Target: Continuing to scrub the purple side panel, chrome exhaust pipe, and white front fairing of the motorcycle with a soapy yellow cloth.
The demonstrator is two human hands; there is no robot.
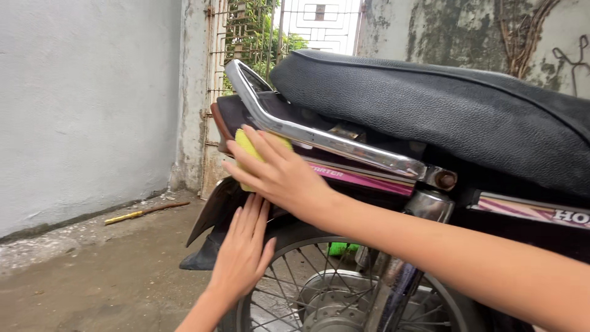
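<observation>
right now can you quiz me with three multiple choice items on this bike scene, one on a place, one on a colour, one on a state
1. Where does the sponge sit?
A. on the seat
B. under the right hand, against the bike's rear side panel
C. on the ground

2. What colour is the sponge?
A. yellow
B. blue
C. white

3. How is the left hand?
A. closed in a fist
B. gripping the rail
C. flat, fingers straight, on the rear fender

Answers:
1 B: the right hand presses it to the panel just below the chrome rail.
2 A: yellow shows past the fingers.
3 C: the palm lies open on the dark fender above the wheel, holding nothing.
</observation>
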